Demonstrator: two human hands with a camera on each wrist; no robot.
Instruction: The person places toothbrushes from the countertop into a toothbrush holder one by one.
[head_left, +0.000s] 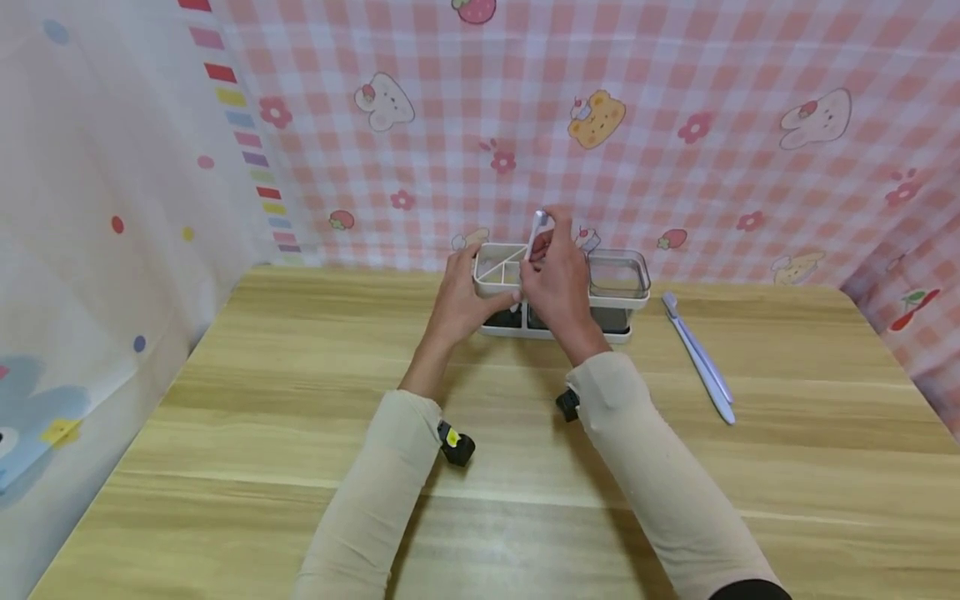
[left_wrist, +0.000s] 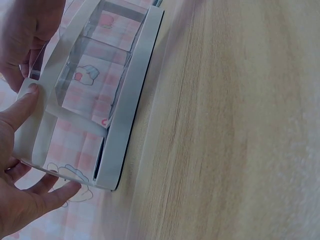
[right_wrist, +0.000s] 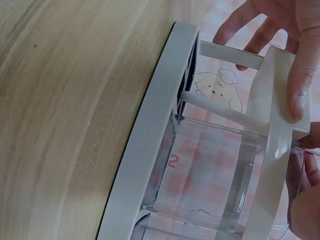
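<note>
A white holder (head_left: 637, 302) with clear cups stands at the back of the table; its left end has a slotted top. My left hand (head_left: 467, 298) grips that end, thumb along the front of the upper frame and fingers around the side and back. Just right of it, my right hand (head_left: 558, 279) pinches a pale toothbrush (head_left: 537, 229), its head pointing up. The brush's lower part is hidden behind the hand and frame. In the right wrist view the middle clear cup (right_wrist: 207, 170) sits in the holder, with right-hand fingers (right_wrist: 305, 210) close to its rim.
Two more toothbrushes (head_left: 701, 362), lilac and pale blue, lie side by side on the wooden table (head_left: 285, 467), right of the holder. A pink checked curtain (head_left: 465, 100) hangs directly behind the table. A white printed curtain (head_left: 127, 167) is on the left.
</note>
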